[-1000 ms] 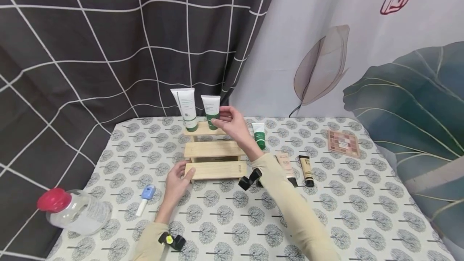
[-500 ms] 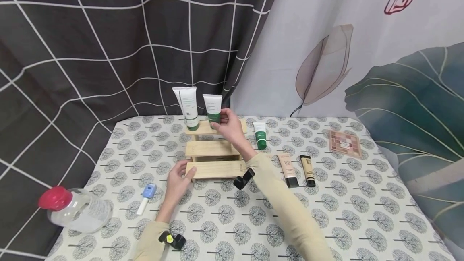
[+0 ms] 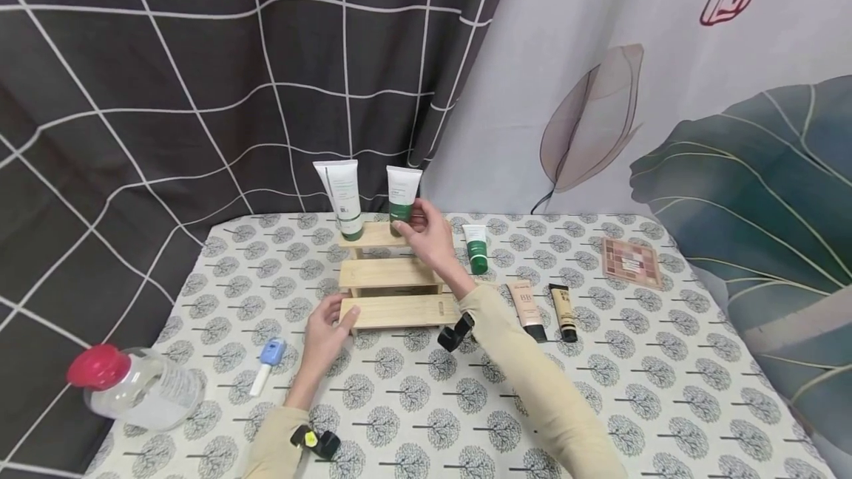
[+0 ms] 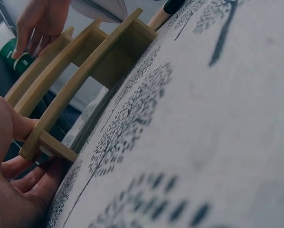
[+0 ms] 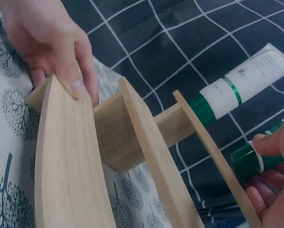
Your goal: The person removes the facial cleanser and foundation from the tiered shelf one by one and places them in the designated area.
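A three-step wooden display stand (image 3: pixel 393 272) stands on the table. My left hand (image 3: pixel 328 331) grips the left end of its lowest step, thumb on top and fingers beneath, as the left wrist view shows. My right hand (image 3: pixel 429 236) pinches a small white-and-green squeeze tube (image 3: pixel 403 187) between thumb and fingers, cap down, over the right part of the top step. In the right wrist view its green cap (image 5: pixel 245 160) is close to that step's edge. A larger white squeeze tube (image 3: pixel 342 198) with a green cap stands upright at the top step's left end.
Right of the stand lie another small green-and-white tube (image 3: pixel 476 250), a pink BB cream tube (image 3: pixel 526 309), a gold tube with black ends (image 3: pixel 563 313) and a makeup palette (image 3: pixel 631 263). On the left are a blue-and-white stick-like item (image 3: pixel 268 364) and a red-capped clear bottle (image 3: pixel 143 388).
My right hand has shifted the small tube rightward and slightly up, widening the gap from the larger tube. My left hand keeps its grip on the stand.
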